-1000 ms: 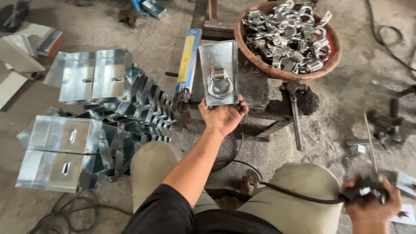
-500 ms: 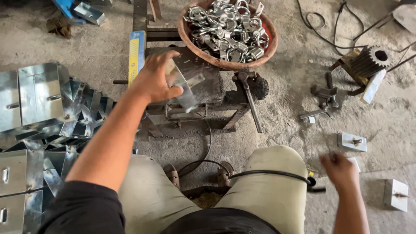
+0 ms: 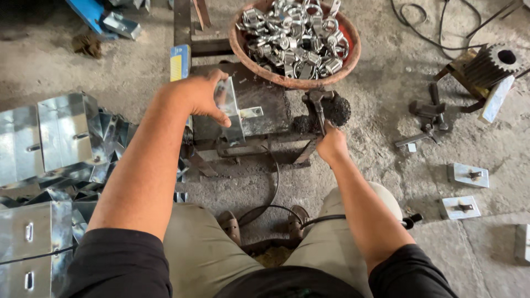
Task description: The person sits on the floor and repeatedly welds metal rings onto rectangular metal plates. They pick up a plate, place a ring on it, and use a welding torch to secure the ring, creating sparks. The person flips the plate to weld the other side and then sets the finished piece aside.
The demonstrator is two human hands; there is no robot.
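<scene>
My left hand (image 3: 200, 96) grips a shiny bent metal plate (image 3: 229, 110) and holds it on edge against the dark steel block of a small floor-mounted jig (image 3: 259, 96). My right hand (image 3: 331, 144) is closed around the lower end of the jig's dark lever handle (image 3: 317, 106), beside a black knobbly lump. A small bright tab sticks out of the plate onto the block top. My knees sit just below the jig.
A round basin (image 3: 240, 51) full of shiny metal shackles stands behind the jig. Stacks of bent metal plates (image 3: 52, 138) lie at left. At right lie a toothed gear (image 3: 488, 63), loose tools, cables and small plates with bolts (image 3: 468, 174). A black cable crosses my lap.
My left hand turned the plate from flat to on edge and set it on the block. My right hand let go of the black cabled tool and took the lever handle.
</scene>
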